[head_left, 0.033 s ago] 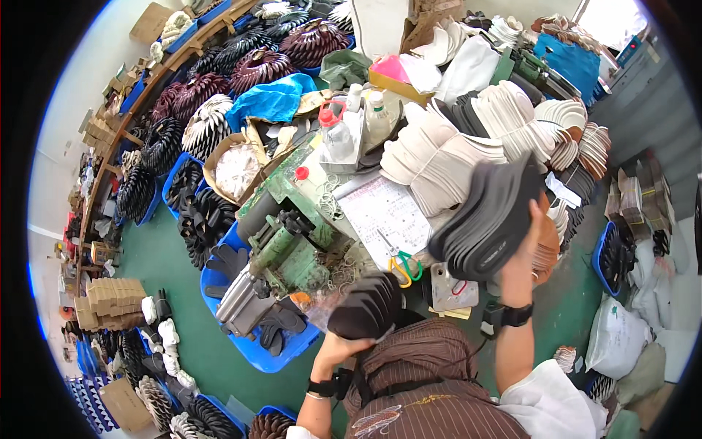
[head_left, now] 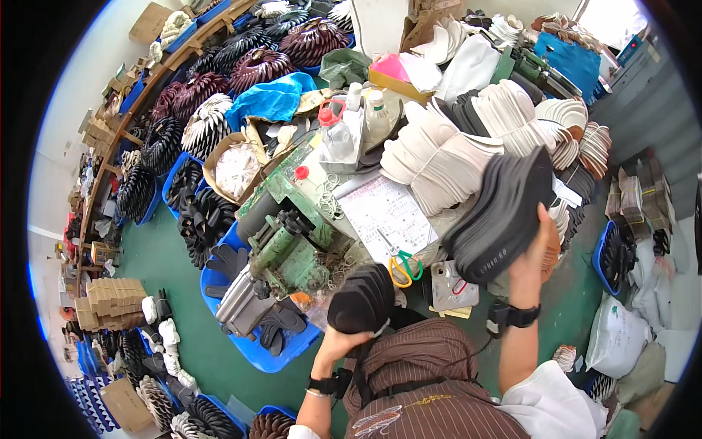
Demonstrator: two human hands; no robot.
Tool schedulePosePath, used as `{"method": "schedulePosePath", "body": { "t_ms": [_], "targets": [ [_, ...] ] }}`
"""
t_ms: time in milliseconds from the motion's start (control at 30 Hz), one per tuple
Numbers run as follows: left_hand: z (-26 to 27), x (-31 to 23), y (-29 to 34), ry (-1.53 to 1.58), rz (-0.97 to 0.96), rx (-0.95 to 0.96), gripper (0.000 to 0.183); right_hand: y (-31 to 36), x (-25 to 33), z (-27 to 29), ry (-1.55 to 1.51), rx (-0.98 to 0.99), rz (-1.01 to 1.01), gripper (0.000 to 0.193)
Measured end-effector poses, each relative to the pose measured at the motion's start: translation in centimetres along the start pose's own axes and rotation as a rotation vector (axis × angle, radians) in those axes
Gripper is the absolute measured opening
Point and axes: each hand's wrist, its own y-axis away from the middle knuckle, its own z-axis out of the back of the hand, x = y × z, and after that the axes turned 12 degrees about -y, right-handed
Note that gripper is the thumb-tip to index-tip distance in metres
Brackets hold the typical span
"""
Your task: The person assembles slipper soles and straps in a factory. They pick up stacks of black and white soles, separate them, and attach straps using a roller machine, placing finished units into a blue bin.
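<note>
The big stack [head_left: 497,216] of black insoles is in the air over the right part of the bench [head_left: 320,170], tilted, its upper end leaning to the right. The right grip [head_left: 528,267] is closed round its lower right side, fingers spread along the edge. A small stack [head_left: 361,300] of black insoles, its layers slightly fanned, is at the near edge of the bench, grasped from below by the left grip [head_left: 342,345]. The two stacks are apart. Each wrist wears a black strap, and a brown striped apron [head_left: 431,366] shows between the forearms.

Between and beyond the stacks, scissors [head_left: 404,268] with one yellow and one green handle lie at the lower edge of a written sheet [head_left: 387,219]. Left of the sheet stands a green machine [head_left: 296,245]; below that, on the green floor [head_left: 186,293], a blue bin [head_left: 267,358] holds dark pieces. Past the sheet are tied white insoles [head_left: 431,161], and to their left a red-topped bottle [head_left: 336,139] beside a yellowish bottle [head_left: 378,123].

Farther out, left of the bottles, an open carton [head_left: 210,170] sits below a blue cloth [head_left: 270,99]. A white sack [head_left: 618,338] lies at far right.
</note>
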Motion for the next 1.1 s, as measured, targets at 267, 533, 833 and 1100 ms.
{"method": "schedulePosePath", "body": {
  "t_ms": [267,533,833,1100],
  "targets": [
    [-3.1,5.9,-13.0,0.392,0.281,0.144,0.071,3.2,2.2,7.0,0.164,0.162,-0.163,0.066],
    [-6.4,-0.2,-5.8,0.449,-0.036,0.133,0.096,7.2,-3.2,6.2,0.215,0.222,-0.756,0.075],
    [-1.3,-4.8,5.9,0.498,0.143,-0.432,0.094,11.6,-13.5,-2.6,0.871,1.176,-0.398,0.094],
    [5.0,0.6,12.0,0.367,-0.125,-0.832,0.124,21.8,-20.2,-6.1,0.9,1.347,-0.388,0.099]
  ]
}}
